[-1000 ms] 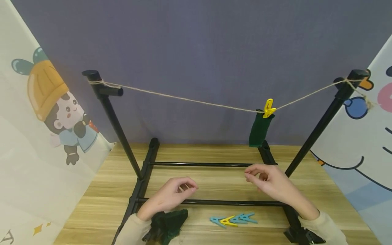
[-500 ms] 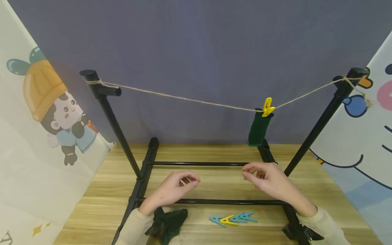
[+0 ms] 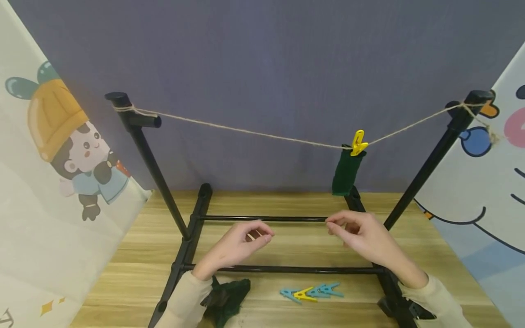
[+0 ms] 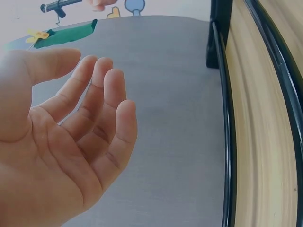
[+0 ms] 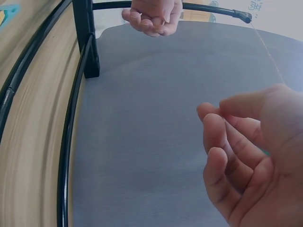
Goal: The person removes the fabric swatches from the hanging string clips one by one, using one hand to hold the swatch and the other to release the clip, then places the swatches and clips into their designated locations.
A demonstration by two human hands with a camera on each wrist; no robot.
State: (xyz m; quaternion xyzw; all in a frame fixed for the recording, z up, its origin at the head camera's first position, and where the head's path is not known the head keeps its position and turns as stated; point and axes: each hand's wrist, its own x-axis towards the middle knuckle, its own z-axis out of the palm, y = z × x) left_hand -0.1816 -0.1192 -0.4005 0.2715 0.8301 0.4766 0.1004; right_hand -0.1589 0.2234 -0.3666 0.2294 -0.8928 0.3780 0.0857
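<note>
My left hand (image 3: 239, 245) hovers over the frame's front crossbar (image 3: 299, 270), fingers loosely bent and nothing between them. To its right my right hand (image 3: 365, 237) hangs in the air, also holding nothing; its thumb and index fingertips are close together. Above and behind the right hand, a dark green piece of cloth (image 3: 347, 173) hangs from a string (image 3: 246, 131), clipped by a yellow clothespin (image 3: 358, 145). A crumpled dark green cloth (image 3: 229, 298) lies on the table near my left forearm, partly hidden by the sleeve. Several blue clothespins (image 3: 289, 295) and one yellow clothespin (image 3: 303, 295) lie in a row.
The string sags between two black posts, left (image 3: 151, 159) and right (image 3: 430, 168), of a black tube frame on the wooden table (image 3: 123, 278). A grey-blue backdrop (image 3: 262, 68) stands behind. Printed white panels flank both sides.
My left hand has moved up and to the right, away from the crumpled cloth. My right hand has risen slightly. The hanging cloth and the clothespins have stayed in place.
</note>
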